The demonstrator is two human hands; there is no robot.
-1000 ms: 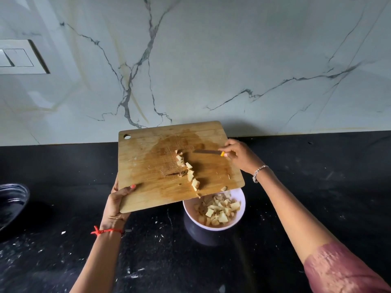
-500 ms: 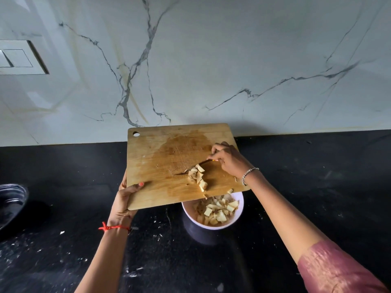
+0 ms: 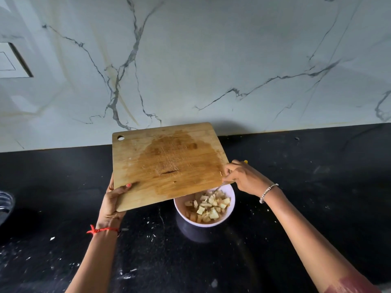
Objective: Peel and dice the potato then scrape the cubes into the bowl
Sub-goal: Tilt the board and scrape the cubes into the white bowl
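The scrape looks to be at its end. The cutting board (image 3: 169,163) shows only a wet stain and no pieces that I can make out, while the potato cubes (image 3: 209,206) lie heaped in the white bowl (image 3: 184,214). The bowl stands on the black tabletop (image 3: 306,187) under the board's lower right corner. The left hand (image 3: 114,199) grips the board by its near left corner, thumb pressed on the top face and the other fingers hidden beneath, so that it is lifted and tilted down toward the bowl. The right hand (image 3: 243,178) has its fingers (image 3: 229,173) curled round the knife (image 3: 220,188), whose thin blade pokes out at the board's edge just above the cubes. A yellow end of the handle shows behind the hand. To finish well, the board's low corner belongs inside the bowl's rim, so that any last bit drops in and not onto the tabletop. The blade is best drawn flat along the wood toward that corner, away from the left thumb and with light pressure, since the wet surface probably makes small scraps cling. A glance over the stain for stuck pieces seems wise before the board is levelled and put down.
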